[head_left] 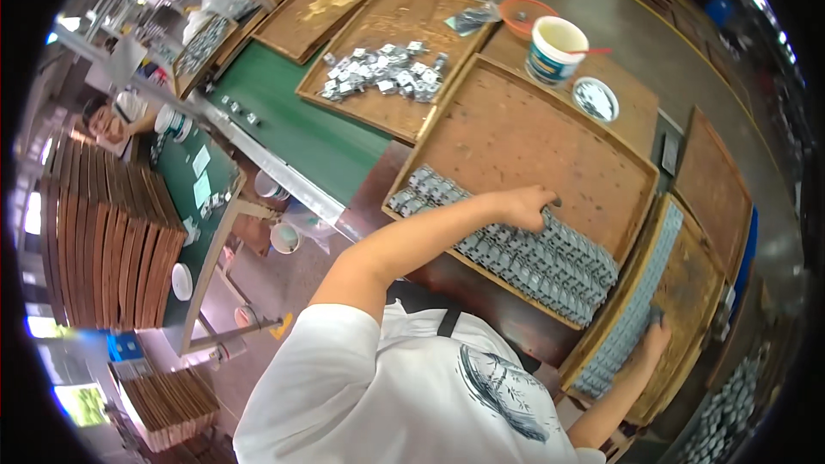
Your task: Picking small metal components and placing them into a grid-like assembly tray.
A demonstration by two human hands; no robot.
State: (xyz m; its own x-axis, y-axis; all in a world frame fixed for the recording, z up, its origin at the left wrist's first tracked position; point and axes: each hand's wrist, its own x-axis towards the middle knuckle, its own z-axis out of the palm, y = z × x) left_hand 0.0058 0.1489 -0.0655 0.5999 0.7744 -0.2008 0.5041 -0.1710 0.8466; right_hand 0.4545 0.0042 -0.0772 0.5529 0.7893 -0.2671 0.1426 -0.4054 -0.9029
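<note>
My left hand (521,207) reaches over a large wooden tray (524,129), its fingers closed on a small grey metal part (555,201). Below it, tight rows of the same grey metal parts (537,266) fill the near side of that tray. To the right, my right hand (657,344) is above a second wooden tray (687,292). Its fingers pinch another small grey part, partly hidden by the fingertips. Beside this hand a long column of grey parts (632,301) lies along the tray's left side.
A tray (361,26) behind holds a loose heap of silvery parts (387,70). A white bucket (554,51), orange bowl (526,17) and small white tub (595,99) stand at the back. Stacked wooden trays (103,241) rise at left, where another person (116,120) is.
</note>
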